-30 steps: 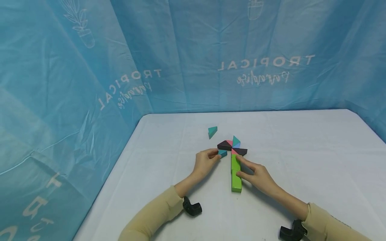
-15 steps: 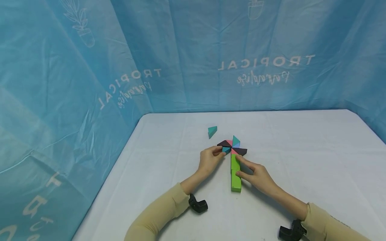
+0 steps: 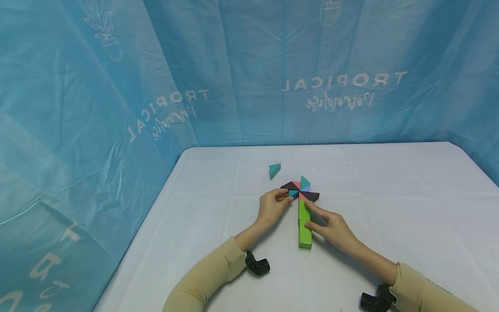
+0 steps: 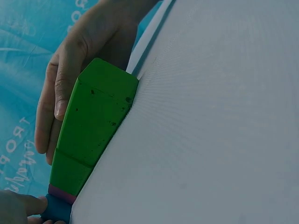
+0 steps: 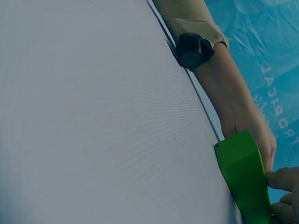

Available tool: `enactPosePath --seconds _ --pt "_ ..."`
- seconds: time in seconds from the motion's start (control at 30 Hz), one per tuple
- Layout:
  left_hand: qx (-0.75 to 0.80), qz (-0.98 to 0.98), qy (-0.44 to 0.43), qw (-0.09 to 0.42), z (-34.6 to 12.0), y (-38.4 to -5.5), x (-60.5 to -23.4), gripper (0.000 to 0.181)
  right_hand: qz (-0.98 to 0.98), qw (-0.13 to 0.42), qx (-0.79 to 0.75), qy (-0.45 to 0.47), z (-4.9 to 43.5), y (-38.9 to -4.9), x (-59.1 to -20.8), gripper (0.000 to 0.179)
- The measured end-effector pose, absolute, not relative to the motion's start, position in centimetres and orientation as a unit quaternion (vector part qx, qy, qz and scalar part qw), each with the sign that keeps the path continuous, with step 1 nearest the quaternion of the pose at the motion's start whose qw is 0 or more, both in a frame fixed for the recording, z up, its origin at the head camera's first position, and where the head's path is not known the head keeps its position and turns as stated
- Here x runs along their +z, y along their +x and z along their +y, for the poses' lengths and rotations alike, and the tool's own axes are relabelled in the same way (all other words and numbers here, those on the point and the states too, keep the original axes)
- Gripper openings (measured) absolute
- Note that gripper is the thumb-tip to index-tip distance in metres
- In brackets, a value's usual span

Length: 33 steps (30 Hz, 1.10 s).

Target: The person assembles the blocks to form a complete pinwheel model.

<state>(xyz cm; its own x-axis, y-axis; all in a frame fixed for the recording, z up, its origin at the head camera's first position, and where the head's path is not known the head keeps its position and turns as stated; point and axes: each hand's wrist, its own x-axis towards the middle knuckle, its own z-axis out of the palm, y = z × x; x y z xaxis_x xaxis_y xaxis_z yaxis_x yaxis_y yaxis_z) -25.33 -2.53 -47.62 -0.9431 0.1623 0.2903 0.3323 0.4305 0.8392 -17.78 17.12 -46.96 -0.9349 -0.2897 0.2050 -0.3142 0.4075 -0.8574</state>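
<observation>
In the head view my left hand pinches a teal-blue block between thumb and fingers, against the pinwheel of blocks on the table. Teal shows again low in the left wrist view, beyond the green blocks. With extended fingers, my right hand touches the right side of two green blocks lined end to end, the upper one and the lower one. Dark blocks, pink triangles, a light blue triangle and a green-teal triangle form the pinwheel.
A loose teal triangular block lies beyond the pinwheel, to its left. White cloth covers the table. Blue printed curtains hang behind and at the left. Each wrist carries a black camera, such as the left one.
My left hand has slid the teal-blue block right, up to the pinwheel's centre; it barely moves in the last half second. The right hand stays on the green blocks.
</observation>
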Motion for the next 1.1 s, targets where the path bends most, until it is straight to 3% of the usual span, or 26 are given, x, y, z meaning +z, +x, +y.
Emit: enactPosePath --seconds 0.7,0.97,1.1 --pt "-0.538 -0.821 -0.163 0.102 -3.4 -25.9 -46.6 0.028 -0.835 0.005 0.520 0.180 17.3 -17.8 -47.0 0.064" --pt "-0.558 -0.776 -0.248 0.158 -6.1 -30.5 -44.6 0.038 -0.836 0.008 0.517 0.183 17.4 -17.9 -47.0 0.065" --pt "-0.534 -0.802 -0.233 0.129 -7.3 -33.0 -45.1 0.052 -0.837 0.007 0.515 0.183 17.4 -17.9 -47.0 0.065"
